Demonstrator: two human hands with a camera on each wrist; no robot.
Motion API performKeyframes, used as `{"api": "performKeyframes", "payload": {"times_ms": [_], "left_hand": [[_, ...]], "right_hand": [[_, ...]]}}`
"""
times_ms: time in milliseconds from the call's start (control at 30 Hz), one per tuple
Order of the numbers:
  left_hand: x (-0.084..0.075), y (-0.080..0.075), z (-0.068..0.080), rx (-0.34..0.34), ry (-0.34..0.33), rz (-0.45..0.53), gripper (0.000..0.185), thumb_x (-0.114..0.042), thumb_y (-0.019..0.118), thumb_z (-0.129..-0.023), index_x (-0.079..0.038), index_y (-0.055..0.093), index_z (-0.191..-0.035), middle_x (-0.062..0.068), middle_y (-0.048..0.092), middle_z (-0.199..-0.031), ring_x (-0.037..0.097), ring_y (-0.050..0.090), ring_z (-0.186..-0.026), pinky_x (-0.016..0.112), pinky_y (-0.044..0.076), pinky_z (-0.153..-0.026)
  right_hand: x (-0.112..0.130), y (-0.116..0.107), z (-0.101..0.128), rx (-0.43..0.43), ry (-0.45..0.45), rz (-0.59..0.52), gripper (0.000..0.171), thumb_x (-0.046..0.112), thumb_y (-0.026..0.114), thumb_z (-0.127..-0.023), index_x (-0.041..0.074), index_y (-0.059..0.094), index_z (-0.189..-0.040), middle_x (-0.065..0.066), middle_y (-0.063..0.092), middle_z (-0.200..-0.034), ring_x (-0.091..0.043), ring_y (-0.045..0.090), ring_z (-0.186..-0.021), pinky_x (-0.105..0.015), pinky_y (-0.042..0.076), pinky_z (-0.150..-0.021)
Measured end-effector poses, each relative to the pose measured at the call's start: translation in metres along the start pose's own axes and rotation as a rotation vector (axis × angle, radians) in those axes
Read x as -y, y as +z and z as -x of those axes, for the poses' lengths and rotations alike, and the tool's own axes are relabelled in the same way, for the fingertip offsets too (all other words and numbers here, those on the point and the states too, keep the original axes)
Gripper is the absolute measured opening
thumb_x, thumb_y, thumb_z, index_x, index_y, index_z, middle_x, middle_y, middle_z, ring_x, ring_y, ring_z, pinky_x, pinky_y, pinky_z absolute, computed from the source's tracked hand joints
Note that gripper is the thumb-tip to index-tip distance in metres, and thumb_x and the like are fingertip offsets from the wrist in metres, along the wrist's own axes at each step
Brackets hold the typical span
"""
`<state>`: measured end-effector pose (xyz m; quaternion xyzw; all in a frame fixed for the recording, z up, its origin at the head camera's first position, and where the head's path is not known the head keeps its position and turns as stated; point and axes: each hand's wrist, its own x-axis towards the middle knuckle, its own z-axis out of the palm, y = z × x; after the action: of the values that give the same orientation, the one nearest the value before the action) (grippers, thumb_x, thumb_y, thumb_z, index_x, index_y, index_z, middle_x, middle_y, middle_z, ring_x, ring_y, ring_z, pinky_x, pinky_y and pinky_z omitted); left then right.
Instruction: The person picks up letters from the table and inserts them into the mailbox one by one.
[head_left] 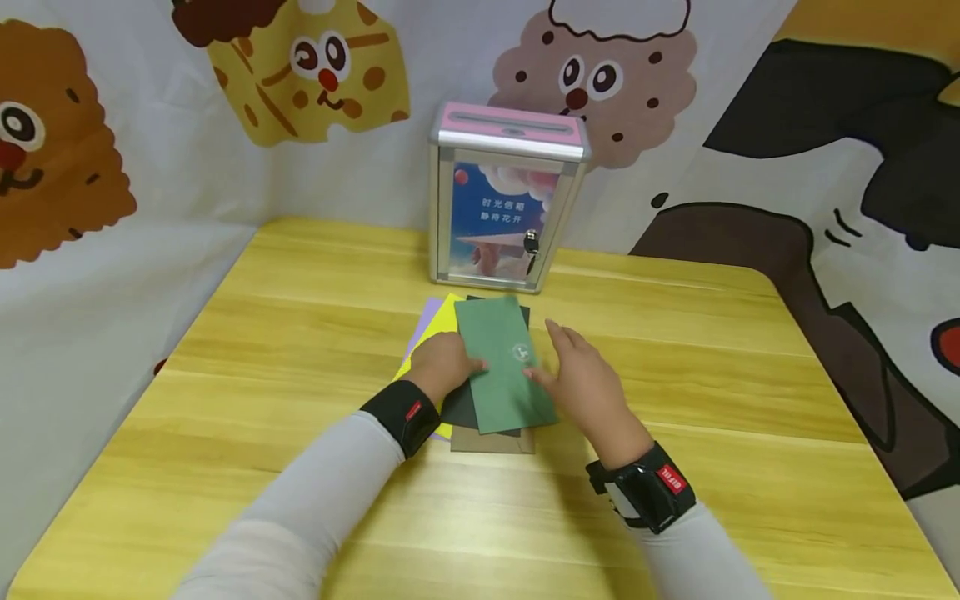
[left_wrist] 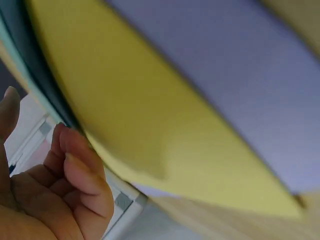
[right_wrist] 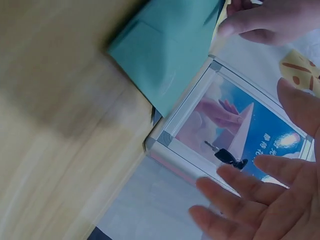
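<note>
Since the green envelope topped the stack mid-table, it looked light, floppy and slick; left hand pinched its left edge, right hand lay flat-fingered on the right edge.

envelopes: 5 | box: 1 | hands: 2 | table: 1

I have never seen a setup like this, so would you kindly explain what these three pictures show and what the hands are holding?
There is no machine: a person wears three cameras. The large picture comes from the head, the other two from each wrist. On the yellow wooden table stands a pink-topped letter box with a key in its lock. Before it lies a fanned pile of envelopes: green envelope on top, yellow envelope and purple envelope beneath. The left hand pinches the green one's edge; the right hand, fingers straight, touches its other side.
</note>
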<state>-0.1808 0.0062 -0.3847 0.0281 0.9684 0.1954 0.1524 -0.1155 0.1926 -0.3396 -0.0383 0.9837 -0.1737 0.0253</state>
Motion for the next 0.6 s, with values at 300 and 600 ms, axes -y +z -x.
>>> {"api": "performKeyframes", "payload": {"times_ms": [300,600], "left_hand": [[-0.007,0.012,0.000,-0.040,-0.070,0.027,0.066,-0.055,0.079,-0.072,0.002,0.063,-0.101,0.014,0.066,-0.097,0.026,0.064,-0.091,0.037,0.054,-0.068],[-0.004,0.001,-0.003,-0.028,-0.033,0.022,0.055,-0.038,0.085,-0.072,0.005,0.066,-0.101,0.017,0.066,-0.103,0.028,0.062,-0.095,0.038,0.053,-0.080]], "right_hand": [[-0.008,0.008,0.019,-0.130,-0.042,-0.034,0.068,0.023,0.079,-0.082,0.005,0.048,-0.140,-0.021,0.056,-0.130,-0.039,0.055,-0.118,-0.051,0.048,-0.091],[-0.023,0.009,0.019,-0.144,-0.024,-0.041,0.066,0.018,0.078,-0.082,0.002,0.049,-0.139,-0.025,0.055,-0.129,-0.041,0.055,-0.116,-0.053,0.048,-0.091]]}}
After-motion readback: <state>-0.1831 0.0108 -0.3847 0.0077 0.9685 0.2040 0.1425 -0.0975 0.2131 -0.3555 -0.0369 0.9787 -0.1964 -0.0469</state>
